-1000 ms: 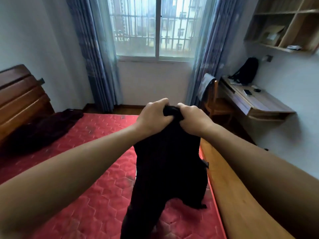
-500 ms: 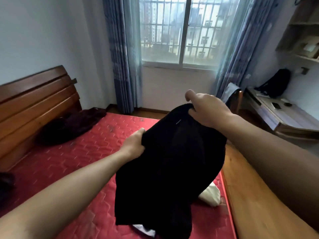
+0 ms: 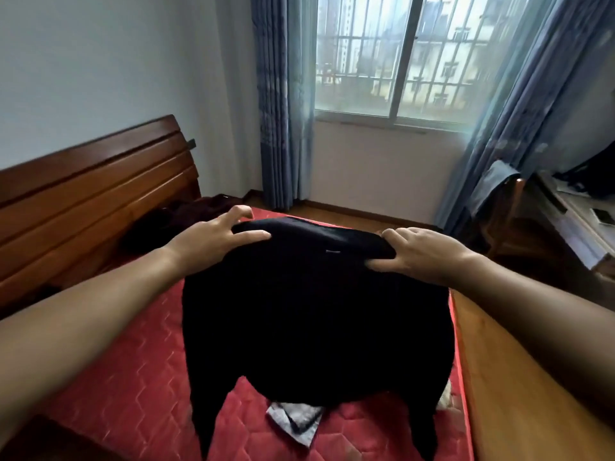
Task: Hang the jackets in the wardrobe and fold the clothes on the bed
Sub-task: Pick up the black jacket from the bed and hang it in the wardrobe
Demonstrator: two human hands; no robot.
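2 grips in view, both on 1 black garment [image 3: 316, 311]. The left grip [image 3: 213, 241] has its thumb pressed on the near face of the top edge and its fingers clawed over the far side. The right grip [image 3: 422, 254] pinches the rolled top edge, fingers above and thumb under. The garment is held spread out above the red mattress [image 3: 133, 377]. 2 tails hang down, left and right, with their ends out of frame.

On the mattress:
- 1 dark heap [image 3: 166, 221] by the headboard [image 3: 93, 188].
- 1 grey-white patterned cloth [image 3: 296, 417] below the held garment.
- 1 pale item [image 3: 444, 397] at the right edge, mostly hidden.

Background: 1 window [image 3: 399, 61], 2 curtains, 1 chair [image 3: 512, 207] with a cloth draped on it, and 1 desk [image 3: 572, 227] on the right.
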